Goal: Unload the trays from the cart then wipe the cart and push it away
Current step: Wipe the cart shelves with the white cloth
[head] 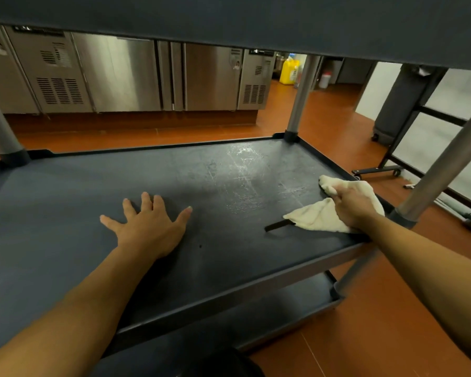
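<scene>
Middle shelf of dark blue-grey plastic cart (pixel 65 202), grey metal posts at corners; wet streaks on shelf right of centre. Orange tiled floor (pixel 337 126); stainless steel under-counter refrigerator units (pixel 120 74) behind, yellow plastic jug (pixel 288 72) beyond (labels unreadable). Shelf's long axis runs left to right. Left hand (pixel 150 227) flat on shelf, fingers spread straight, holding nothing. Right hand (pixel 356 205) grips cream cloth (pixel 318 216) near shelf's right edge, beside small black strip (pixel 276 225).

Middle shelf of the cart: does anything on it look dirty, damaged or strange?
Yes. The middle shelf has pale streaky smears toward its far right, and a dark strip lies beside the cloth gripped by the right hand.
</scene>
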Motion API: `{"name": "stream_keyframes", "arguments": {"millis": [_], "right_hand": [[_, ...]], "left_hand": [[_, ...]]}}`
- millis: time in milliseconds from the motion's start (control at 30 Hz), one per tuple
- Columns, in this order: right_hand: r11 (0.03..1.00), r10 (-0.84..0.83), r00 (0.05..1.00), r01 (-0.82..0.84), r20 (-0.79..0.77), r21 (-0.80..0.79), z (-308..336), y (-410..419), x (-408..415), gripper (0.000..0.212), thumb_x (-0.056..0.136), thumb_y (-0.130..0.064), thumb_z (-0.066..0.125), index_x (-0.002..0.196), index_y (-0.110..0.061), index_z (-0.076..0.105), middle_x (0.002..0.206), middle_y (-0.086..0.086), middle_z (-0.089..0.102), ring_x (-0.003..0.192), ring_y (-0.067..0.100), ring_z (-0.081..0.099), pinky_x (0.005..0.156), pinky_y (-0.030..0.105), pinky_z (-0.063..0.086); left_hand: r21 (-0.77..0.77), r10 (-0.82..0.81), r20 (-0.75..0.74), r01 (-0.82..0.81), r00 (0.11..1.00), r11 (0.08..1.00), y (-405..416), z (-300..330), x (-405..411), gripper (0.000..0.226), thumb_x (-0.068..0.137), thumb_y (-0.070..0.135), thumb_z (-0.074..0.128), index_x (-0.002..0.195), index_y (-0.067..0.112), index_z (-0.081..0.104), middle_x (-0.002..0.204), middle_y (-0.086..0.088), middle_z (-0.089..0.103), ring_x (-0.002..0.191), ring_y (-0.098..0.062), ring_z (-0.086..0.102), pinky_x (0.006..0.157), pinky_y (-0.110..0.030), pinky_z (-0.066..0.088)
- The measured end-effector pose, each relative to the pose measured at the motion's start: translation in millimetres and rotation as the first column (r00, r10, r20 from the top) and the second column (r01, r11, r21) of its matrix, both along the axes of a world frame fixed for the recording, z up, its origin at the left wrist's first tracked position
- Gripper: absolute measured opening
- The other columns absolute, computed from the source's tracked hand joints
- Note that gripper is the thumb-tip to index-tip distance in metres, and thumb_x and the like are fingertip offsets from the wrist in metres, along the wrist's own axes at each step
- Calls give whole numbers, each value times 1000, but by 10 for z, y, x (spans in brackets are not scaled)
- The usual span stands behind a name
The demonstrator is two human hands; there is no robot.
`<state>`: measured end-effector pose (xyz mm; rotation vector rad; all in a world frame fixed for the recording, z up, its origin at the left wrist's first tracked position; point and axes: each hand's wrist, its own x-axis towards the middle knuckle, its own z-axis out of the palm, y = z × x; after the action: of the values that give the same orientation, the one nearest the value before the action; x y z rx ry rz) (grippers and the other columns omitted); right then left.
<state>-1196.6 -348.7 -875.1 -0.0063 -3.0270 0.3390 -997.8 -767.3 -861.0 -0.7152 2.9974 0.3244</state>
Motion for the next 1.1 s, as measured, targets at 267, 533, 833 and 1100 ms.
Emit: {"name": "stream_keyframes", "arguments": {"millis": [267,533,833,1100], "right_hand": [[998,62,997,-63,-49,-23,37,-37,108,45,108,-41,35,122,-12,66,111,18,71,101,35,64,97,52,47],[838,312,947,-233,83,-493,457,-683,701,46,105,-57,39,120,-28,72,116,-12,73,109,10,66,100,35,48],[446,711,639,-87,294,-891,398,-2368,1387,21,97,-31,65,109,-16,72,94,4,75,89,18,71,80,33,57],[429,903,288,-577,319,-694,527,-2369,1415,36,97,-26,63,132,-24,68,139,-6,65,134,14,56,119,43,37]], "left_hand": [[-70,-303,13,304,953,950,-220,12,-621,75,97,75,18,161,38,7,172,7,-2,157,-34,-2,117,-75,1],[179,-239,-149,263,960,948,-293,-52,-659,76,96,68,3,161,31,19,170,1,16,157,-32,6,116,-73,-10],[778,239,-486,291,841,557,-429,-5,-463,64,105,52,38,157,16,35,162,-5,37,147,-24,37,125,-44,25],[729,182,-509,309,841,611,-405,24,-389,65,98,60,39,143,15,53,145,-7,56,133,-26,52,116,-48,37]]}}
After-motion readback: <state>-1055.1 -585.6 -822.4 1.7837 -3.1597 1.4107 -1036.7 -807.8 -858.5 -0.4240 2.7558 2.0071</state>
